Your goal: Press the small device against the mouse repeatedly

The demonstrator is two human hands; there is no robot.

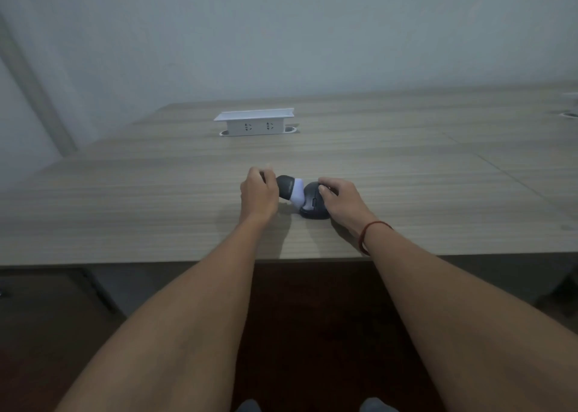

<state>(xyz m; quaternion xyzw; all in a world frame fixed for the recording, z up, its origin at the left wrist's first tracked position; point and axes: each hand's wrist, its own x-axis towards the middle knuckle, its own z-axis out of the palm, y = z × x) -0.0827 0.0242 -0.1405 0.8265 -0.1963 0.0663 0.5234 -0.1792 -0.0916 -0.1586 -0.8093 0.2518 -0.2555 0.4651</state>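
Observation:
A dark computer mouse (312, 203) lies on the wooden table (156, 208) near its front edge. My right hand (341, 200) rests over its right side, fingers curled around it. My left hand (259, 192) grips a dark grey piece (285, 186), held tilted just left of the mouse. Between that piece and the mouse shows a pale lavender part (297, 192); I cannot tell whether it belongs to the piece or the mouse. A red cord circles my right wrist (370, 232).
A white pop-up socket box (255, 122) with two outlets stands open at the back of the table. A wall rises behind it. At the far right a round cable hole (567, 114) sits in the tabletop. Dark floor and a table leg (97, 289) lie below the front edge.

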